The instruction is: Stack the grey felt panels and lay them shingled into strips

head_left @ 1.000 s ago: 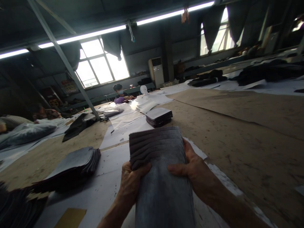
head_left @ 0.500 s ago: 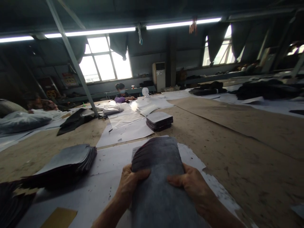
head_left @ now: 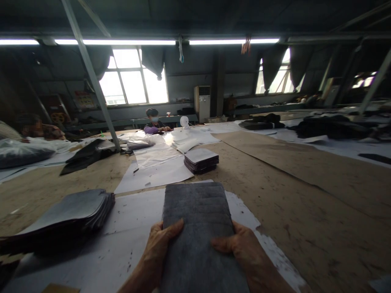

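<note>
Stack of dark grey fabric pieces [head_left: 195, 228]: lower centre of the frame, lying on white paper [head_left: 131, 219] over the brown table [head_left: 305, 211]. Head view, the only one. A second ago the far end was lifted and fanned, with layer edges showing; now it sits flat, edges squared into one block. My left hand [head_left: 157, 254] clamps the stack's left edge, thumb pressed on top, remaining fingers hidden underneath. My right hand [head_left: 244, 254] mirrors this on the right edge, thumb laid across the top. Judgement: the pieces are aligned and the bundle is ready to be set down. At left, another dark pile [head_left: 70, 209] rests apart. A smaller bundle [head_left: 200, 160] lies farther up, centre.
</note>
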Available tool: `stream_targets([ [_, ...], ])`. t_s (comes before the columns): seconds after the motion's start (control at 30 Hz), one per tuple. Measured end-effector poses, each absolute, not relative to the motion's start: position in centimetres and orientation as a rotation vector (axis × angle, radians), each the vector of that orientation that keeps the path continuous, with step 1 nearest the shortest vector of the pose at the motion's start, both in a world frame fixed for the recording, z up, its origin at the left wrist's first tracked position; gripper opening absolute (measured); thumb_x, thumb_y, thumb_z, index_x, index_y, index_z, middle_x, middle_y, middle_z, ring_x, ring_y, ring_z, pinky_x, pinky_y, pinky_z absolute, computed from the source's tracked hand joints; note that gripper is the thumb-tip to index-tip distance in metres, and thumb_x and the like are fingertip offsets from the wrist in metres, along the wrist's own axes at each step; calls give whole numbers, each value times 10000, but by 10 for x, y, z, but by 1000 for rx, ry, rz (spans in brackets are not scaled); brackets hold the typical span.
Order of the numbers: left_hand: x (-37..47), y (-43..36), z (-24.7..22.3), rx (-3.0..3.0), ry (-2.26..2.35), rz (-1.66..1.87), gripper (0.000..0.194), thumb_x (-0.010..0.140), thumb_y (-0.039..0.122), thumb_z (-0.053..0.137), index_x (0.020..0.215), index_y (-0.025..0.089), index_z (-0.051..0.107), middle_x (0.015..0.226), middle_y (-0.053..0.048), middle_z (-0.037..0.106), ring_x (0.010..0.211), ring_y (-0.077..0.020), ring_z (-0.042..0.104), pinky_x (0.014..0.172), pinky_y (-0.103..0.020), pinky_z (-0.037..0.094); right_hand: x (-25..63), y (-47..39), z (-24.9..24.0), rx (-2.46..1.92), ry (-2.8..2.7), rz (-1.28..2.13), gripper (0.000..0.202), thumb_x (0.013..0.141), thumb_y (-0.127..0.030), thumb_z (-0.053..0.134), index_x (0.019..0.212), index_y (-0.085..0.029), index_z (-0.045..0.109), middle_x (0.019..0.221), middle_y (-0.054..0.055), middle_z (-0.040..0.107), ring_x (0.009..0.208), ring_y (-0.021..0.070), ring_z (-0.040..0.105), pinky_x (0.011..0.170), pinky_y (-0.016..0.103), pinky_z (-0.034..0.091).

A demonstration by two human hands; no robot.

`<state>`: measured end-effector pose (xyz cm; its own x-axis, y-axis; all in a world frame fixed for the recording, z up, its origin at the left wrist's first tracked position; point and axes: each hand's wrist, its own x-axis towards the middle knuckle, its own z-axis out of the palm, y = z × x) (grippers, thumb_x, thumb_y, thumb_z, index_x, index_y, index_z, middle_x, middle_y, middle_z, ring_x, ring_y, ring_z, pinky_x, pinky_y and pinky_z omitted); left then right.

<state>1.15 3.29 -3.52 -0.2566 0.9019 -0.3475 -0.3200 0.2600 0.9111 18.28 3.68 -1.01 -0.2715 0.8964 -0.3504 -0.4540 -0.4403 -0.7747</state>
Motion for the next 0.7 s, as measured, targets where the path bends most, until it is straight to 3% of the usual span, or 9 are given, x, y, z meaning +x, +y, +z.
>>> stream_targets([
  [0.17, 18, 28, -23, 759, 1309, 1283, 346, 578, 372, 744, 745, 97, 618, 592, -72, 669, 497, -207, 616, 484, -302, 517, 183, 40, -12, -1028, -718, 1756, 424, 493, -137, 682, 915, -128, 644, 647, 47, 678, 594, 238, 631, 586, 359, 500],
  [0.33, 20, 28, -21, 772, 1377, 1309, 345, 532, 384, 766, 688, 105, 635, 550, -60, 660, 478, -201, 610, 449, -271, 501, 185, 44, -18, -1099, -806, 1582, 385, 588, -320, 690, 916, -124, 645, 671, 39, 674, 659, 222, 627, 603, 310, 482],
  [0.53, 14, 31, -24, 545, 1277, 1216, 365, 553, 335, 758, 809, 107, 632, 603, -78, 674, 531, -248, 636, 520, -352, 533, 183, 48, -29, -1026, -709, 1646, 428, 527, -222, 686, 947, -157, 630, 670, 11, 672, 617, 205, 614, 577, 300, 474],
  [0.7, 6, 32, -30, 539, 1225, 1194, 481, 556, 310, 755, 980, 130, 616, 712, -77, 694, 598, -242, 652, 562, -336, 538, 186, 53, -36, -1082, -671, 1665, 423, 525, -166, 618, 948, -153, 628, 642, 9, 661, 569, 180, 593, 528, 271, 445],
])
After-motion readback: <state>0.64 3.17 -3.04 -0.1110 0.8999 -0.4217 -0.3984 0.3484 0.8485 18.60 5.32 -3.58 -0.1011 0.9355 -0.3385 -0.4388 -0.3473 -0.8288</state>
